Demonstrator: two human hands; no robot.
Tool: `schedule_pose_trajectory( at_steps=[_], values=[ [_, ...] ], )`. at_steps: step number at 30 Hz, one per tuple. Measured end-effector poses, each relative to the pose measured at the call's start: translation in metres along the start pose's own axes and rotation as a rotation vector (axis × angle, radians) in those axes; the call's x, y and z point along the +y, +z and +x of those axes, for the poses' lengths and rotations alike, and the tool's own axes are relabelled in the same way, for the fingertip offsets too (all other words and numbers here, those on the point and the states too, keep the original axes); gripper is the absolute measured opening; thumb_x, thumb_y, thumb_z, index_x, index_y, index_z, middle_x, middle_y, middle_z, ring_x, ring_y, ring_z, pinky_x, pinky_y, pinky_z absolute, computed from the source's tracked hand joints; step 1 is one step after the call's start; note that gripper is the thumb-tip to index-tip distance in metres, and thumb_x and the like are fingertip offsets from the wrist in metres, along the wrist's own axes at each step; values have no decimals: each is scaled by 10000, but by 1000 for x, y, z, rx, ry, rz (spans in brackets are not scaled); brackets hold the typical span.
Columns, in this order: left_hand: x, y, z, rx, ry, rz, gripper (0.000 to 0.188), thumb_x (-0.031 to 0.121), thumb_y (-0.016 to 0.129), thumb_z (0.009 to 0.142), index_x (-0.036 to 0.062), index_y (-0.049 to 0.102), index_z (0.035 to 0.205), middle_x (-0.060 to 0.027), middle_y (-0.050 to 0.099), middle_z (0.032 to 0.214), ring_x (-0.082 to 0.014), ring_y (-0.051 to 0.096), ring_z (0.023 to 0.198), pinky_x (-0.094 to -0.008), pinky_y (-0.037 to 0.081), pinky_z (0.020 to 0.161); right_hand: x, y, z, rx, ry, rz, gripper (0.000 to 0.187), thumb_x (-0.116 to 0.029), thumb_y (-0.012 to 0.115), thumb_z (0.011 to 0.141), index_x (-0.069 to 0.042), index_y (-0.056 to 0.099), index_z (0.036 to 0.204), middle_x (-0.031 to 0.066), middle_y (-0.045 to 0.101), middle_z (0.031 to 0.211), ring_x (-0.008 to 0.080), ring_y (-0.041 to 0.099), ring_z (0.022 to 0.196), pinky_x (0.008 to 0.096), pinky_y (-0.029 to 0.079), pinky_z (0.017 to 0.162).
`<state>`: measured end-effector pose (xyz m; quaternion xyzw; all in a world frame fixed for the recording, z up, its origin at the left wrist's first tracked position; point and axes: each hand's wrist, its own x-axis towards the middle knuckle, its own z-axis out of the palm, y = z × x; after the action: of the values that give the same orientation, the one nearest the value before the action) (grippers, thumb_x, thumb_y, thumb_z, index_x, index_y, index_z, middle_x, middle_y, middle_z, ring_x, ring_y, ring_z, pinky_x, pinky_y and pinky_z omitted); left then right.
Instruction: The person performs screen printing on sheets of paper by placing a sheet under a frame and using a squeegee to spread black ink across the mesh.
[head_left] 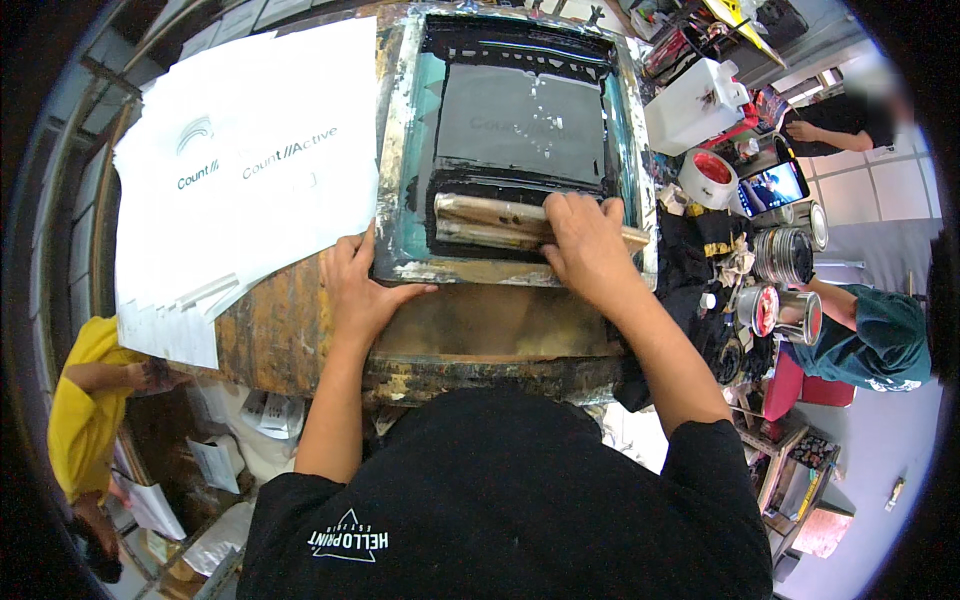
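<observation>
My right hand (590, 240) is wrapped around a squeegee (490, 222), a long wooden bar lying crosswise at the near end of a screen-printing frame (510, 272). Black ink coats the mesh around a grey rectangle (520, 125), where faint lettering and a few pale specks show. Against the frame's near left corner rests my left hand (355, 285). Its thumb stretches along the near edge and its fingers are apart, with nothing held in them. Left of the frame lies a spread of white paper sheets (250, 120), some printed with dark lettering and a curved mark.
A worn wooden table (280, 320) carries the frame and papers. Along its right side stand a white jug (700, 105), a tub with red ink (708, 175), a lit phone (772, 190) and several cans (782, 255). Other people are at the left (95, 400) and right (860, 330).
</observation>
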<state>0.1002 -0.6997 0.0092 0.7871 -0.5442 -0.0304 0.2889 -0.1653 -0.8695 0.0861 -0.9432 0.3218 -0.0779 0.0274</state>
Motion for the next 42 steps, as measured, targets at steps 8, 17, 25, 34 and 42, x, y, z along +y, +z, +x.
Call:
schedule_pose_trajectory(
  at_steps=[8,17,25,34,42],
  values=[
    [-1,1,0,3,-1,14,1149,641,933,454,43,636,1389,-77,564,1012,-285,532,1014,-445,394,959,-13,8,5,34,22,-100,212,-28,563,864,-92,558,1066,63,568,955,270,566,975,533,363,941],
    [0,-2,-1,17,22,-17,1143,628,939,471,42,631,1402,-79,582,1034,-288,539,1039,-449,393,979,14,22,47,108,37,-168,329,-45,691,795,-96,528,1077,71,579,1012,293,571,1029,532,365,939],
    [4,-5,-2,104,43,-168,1127,531,980,526,4,580,1439,-130,678,1219,-288,604,1164,-451,433,1036,-13,-19,1,107,41,-176,243,-111,646,871,-95,575,1103,67,586,988,272,587,1004,521,363,926],
    [70,-53,68,409,161,-1002,839,408,826,887,-90,467,1458,-164,659,1258,-208,668,1092,-340,542,951,-15,-106,31,623,55,-290,451,-562,755,779,-156,632,931,41,603,884,259,591,914,515,352,876],
    [-7,69,216,227,199,-280,354,123,658,893,30,683,1234,-261,667,1263,-487,597,1186,-516,501,990,-2,-172,82,705,-62,-280,387,-473,687,894,-94,633,951,86,626,848,309,610,849,447,363,806]
  ],
)
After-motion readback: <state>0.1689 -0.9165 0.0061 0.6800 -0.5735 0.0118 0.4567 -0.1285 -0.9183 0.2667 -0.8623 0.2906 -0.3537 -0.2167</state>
